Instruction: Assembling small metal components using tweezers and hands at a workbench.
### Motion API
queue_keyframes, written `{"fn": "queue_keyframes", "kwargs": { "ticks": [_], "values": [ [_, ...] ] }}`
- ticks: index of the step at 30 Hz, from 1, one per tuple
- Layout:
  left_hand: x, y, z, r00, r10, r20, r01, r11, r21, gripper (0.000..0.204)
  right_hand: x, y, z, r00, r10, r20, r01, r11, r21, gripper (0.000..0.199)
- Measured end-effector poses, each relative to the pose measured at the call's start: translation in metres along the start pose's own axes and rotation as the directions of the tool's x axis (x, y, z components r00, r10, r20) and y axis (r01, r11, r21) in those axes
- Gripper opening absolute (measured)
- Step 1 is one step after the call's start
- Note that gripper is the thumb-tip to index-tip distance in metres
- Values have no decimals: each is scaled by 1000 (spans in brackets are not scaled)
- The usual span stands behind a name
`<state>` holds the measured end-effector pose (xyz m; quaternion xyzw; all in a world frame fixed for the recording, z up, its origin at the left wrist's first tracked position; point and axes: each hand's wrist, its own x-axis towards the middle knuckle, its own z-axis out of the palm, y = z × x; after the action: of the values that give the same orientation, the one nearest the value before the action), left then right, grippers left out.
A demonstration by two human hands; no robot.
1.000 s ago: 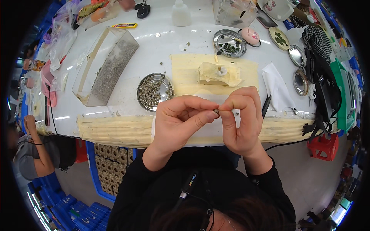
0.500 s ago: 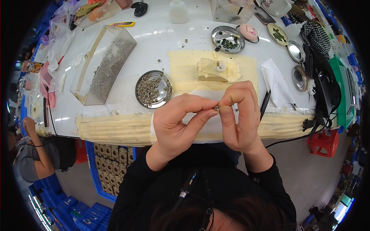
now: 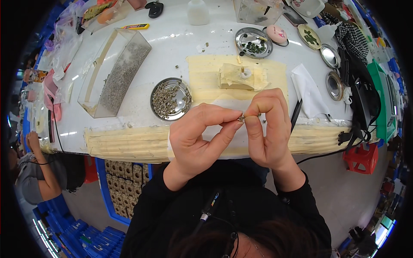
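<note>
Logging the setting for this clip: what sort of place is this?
Probably a small-parts assembly workbench: a round metal dish of tiny metal pieces, a clear rectangular tray of grey granules, and stacked blue plastic crates on the floor.

Black long-sleeved top, plain, no visible print. Sleeves reach wrists, cuffs snug, cloth slightly creased along forearms. Both hands bare: left hand, right hand, no gloves, no rings or watch in view. Dark hair at bottom edge of picture. Thin dark cable runs down chest from near collar, small plug or clip with light and blue-orange detail midway along it.
</note>
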<state>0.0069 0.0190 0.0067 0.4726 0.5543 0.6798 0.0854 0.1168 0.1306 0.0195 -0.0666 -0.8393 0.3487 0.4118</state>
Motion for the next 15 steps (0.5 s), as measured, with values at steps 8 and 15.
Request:
{"fn": "queue_keyframes", "kwargs": {
  "ticks": [8, 15],
  "values": [
    [-2, -1, -2, 999, -45, -14, 44, 998, -42, 17, 0, 0, 0, 998, 6, -57, -6, 1000, 4, 13],
    [0, -1, -3, 996, 1, -86, -3, 1000, -25, 18, 1, -2, -2, 998, -58, -38, 57, 997, -48, 20]
  ]
}}
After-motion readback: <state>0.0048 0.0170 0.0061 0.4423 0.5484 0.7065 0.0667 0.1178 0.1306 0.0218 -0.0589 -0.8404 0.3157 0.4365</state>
